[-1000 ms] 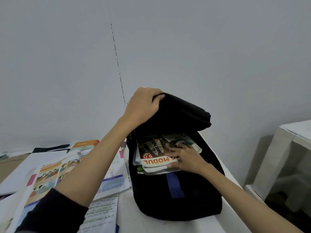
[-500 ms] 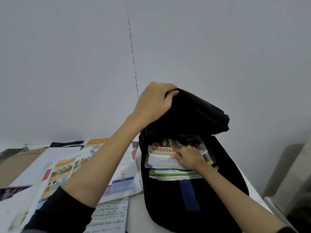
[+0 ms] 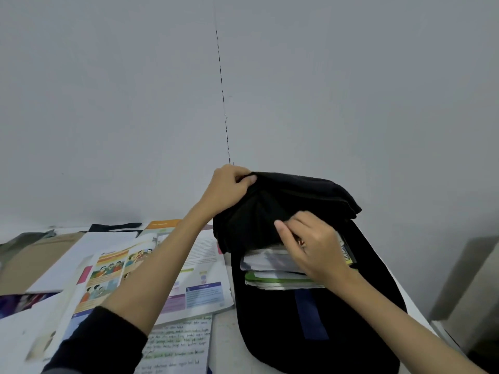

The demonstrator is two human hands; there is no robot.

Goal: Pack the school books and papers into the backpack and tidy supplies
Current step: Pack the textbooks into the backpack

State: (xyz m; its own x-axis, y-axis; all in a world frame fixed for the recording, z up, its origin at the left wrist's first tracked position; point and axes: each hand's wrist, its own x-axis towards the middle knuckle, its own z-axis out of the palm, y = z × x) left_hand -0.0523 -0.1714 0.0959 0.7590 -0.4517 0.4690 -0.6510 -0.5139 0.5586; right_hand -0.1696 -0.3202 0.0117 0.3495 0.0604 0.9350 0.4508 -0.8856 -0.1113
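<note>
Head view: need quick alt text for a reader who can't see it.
A left hand grips the black backpack flap while the right hand tucks stacked books into its opening. Open textbooks lie beside it.

The white worktop [image 3: 224, 336] carries a black backpack [image 3: 318, 333] at 4 o'clock, an open illustrated schoolbook [image 3: 151, 276] at 8 o'clock, a handwritten sheet [image 3: 178, 344] at 6 o'clock, and a brown envelope [image 3: 35, 260] at 9 o'clock.
</note>
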